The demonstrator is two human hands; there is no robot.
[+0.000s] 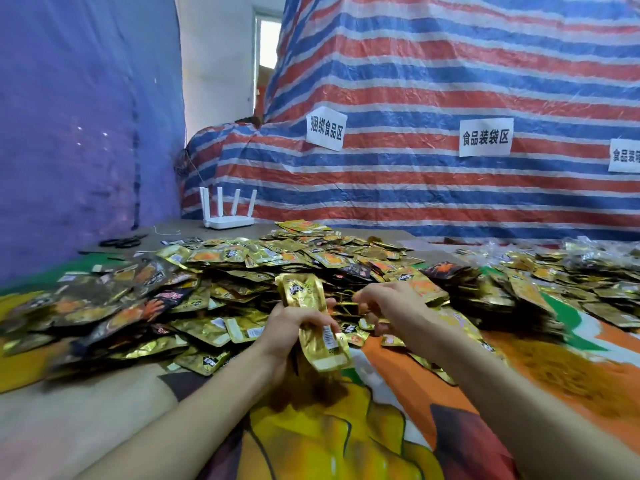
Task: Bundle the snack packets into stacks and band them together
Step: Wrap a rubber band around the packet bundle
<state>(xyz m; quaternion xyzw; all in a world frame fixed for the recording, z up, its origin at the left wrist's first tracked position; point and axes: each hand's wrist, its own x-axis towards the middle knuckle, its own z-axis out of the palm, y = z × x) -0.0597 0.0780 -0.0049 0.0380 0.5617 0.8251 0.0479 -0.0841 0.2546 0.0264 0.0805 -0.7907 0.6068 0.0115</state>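
While left hand (291,327) grips gold packets (311,317), right hand (388,306) reaching

A white router (228,216) with four upright antennas stands at the far edge of the table (86,420), against a red, white and blue striped tarpaulin (450,81). Three white paper signs with black Chinese characters (325,128) (485,137) (625,156) are stuck to the tarpaulin. Black scissors (121,242) lie at far left, beside a purple sheet (76,116). A colourful printed cloth (346,438) covers the near tabletop.
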